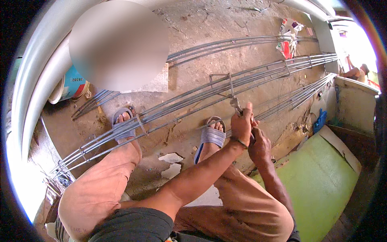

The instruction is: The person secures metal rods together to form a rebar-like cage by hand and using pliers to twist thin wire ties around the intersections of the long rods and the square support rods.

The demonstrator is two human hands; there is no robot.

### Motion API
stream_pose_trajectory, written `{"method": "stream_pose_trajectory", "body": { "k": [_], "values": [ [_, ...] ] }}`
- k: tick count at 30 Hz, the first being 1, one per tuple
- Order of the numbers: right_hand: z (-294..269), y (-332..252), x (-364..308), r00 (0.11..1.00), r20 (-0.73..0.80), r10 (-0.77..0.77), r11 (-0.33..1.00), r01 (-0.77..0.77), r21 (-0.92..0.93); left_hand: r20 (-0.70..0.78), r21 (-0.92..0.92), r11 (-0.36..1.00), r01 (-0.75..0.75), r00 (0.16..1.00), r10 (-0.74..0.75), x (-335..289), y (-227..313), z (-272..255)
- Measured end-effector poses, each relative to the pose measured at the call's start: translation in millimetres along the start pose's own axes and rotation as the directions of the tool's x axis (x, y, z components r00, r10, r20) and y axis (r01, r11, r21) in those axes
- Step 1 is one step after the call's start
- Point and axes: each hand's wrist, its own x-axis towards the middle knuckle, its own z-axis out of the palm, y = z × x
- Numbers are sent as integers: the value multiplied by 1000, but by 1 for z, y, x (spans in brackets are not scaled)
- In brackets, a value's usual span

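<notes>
Long steel rebars (189,99) run across in front of me, with square wire stirrups (231,85) spaced along them. A pair of pincers (237,105) has its head against the rebar bundle, by the lower end of one stirrup. My left hand (242,127) is closed round the pincers just below the head, its thumb pointing up. Behind it and lower, my right hand (260,146) grips the handle end. The palms and most of the handles are hidden. Whether the jaws hold tie wire is too small to tell.
More rebars (242,40) lie farther off, and another bundle (298,94) is at right. My sandalled feet (212,137) straddle the near side. A blue bucket (74,82) stands left, beside a blurred-out area. A green board (318,177) lies at lower right, near a blue plastic piece (320,119).
</notes>
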Motion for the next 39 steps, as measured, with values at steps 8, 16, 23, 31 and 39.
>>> {"method": "stream_pose_trajectory", "body": {
  "k": [8, 16, 23, 31, 39],
  "values": [
    [-30, 23, 12, 657, 738, -154, 491, -597, 635, 377, -230, 915, 331, 897, -230, 6, -4, -27],
    [8, 8, -7, 980, -190, -59, 992, 36, -120, -100, 43, 998, 51, 994, -46, 3, -19, -13],
    [10, 28, 11, 961, -242, -138, 982, 101, -159, -7, 367, 672, -643, 721, 693, 85, 40, -107],
    [-1, 17, 13, 883, 427, 193, 922, -312, 228, -207, 473, 771, -427, 797, 568, 178, 69, -74],
    [28, 30, -7, 398, 690, -605, -196, -914, 356, -161, 381, 838, -391, 864, 476, 191, 61, -82]
  ]
}}
